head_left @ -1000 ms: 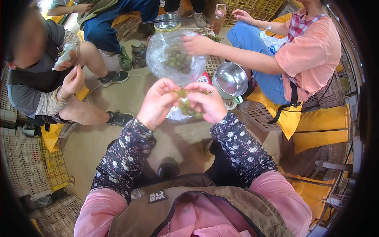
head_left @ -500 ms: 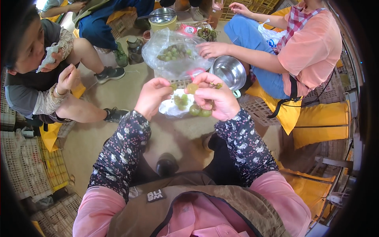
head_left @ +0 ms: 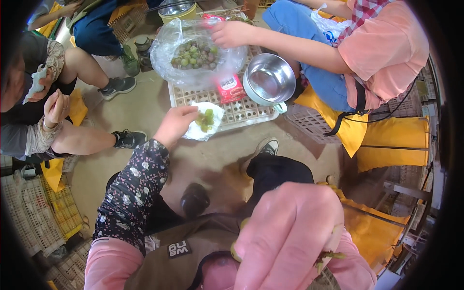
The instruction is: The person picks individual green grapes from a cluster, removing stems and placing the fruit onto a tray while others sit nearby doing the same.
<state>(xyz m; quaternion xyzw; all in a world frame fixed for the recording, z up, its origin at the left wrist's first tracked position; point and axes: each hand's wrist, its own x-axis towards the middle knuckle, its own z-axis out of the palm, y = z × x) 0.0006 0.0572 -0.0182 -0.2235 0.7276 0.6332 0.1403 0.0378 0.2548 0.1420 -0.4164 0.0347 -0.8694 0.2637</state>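
My right hand (head_left: 292, 232) is raised close in front of me, with its fingers curled round a small bunch of grapes. Bits of green grape (head_left: 236, 253) show past the fingers, and a stem sticks out on the other side; the rest is hidden. My left hand (head_left: 175, 124) reaches to a white paper (head_left: 195, 131) where squashed green grape pieces (head_left: 206, 120) lie. Its fingertips are closed together at the paper's left edge, and anything between them is hidden. Beyond lies a clear plastic bag (head_left: 164, 53) of green and purplish grapes (head_left: 193, 55).
An upturned plastic crate (head_left: 241, 113) bears the bag, a red packet (head_left: 231, 89) and a steel pot (head_left: 269, 79). A co-worker's hand (head_left: 232, 35) is over the bag from the right. Another person sits at left. A dark round object (head_left: 195, 199) is between my feet.
My right hand has come up and back toward me with the grapes. My left hand has lowered beside the paper. The co-worker's hand has moved over the bag.
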